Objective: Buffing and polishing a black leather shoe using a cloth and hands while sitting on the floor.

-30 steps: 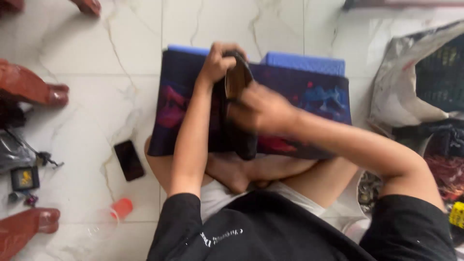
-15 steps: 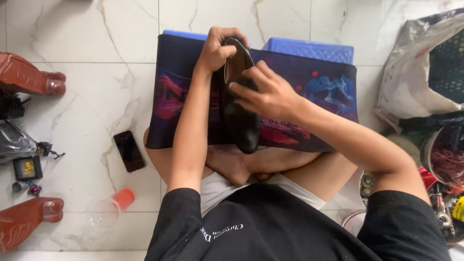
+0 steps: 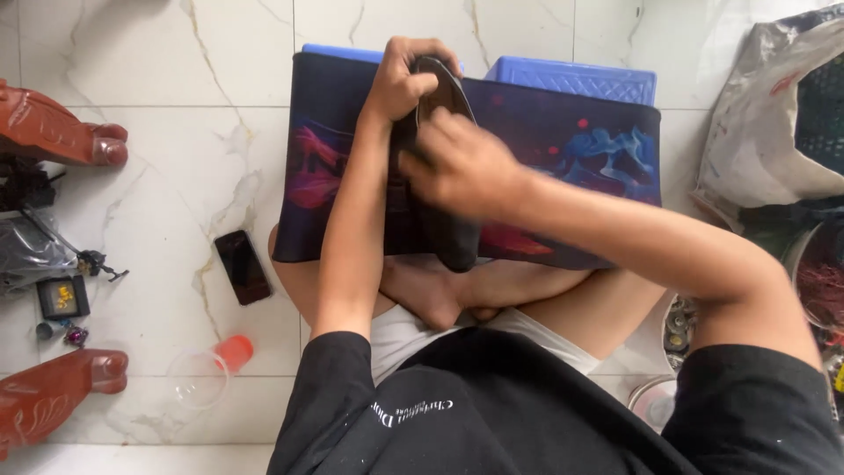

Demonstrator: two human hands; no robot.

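Observation:
A dark shoe (image 3: 448,229) stands tilted on a dark mat with red and blue patterns (image 3: 563,149), its sole facing me. My left hand (image 3: 404,79) grips the shoe's top end. My right hand (image 3: 462,163) presses against the sole's middle, blurred from motion; whether it holds anything I cannot tell. The mat lies over blue plastic crates (image 3: 576,79). My crossed legs (image 3: 457,295) sit just under the shoe's lower end.
On the marble floor to the left lie a black phone (image 3: 243,266), a clear cup with an orange cap (image 3: 211,369), reddish-brown wooden pieces (image 3: 53,132), and small tools (image 3: 61,295). A grey bag (image 3: 765,149) and tins (image 3: 677,321) crowd the right.
My right hand has slid up along the sole toward the top end. The left hand keeps its grip on the shoe. The view shifted slightly downward.

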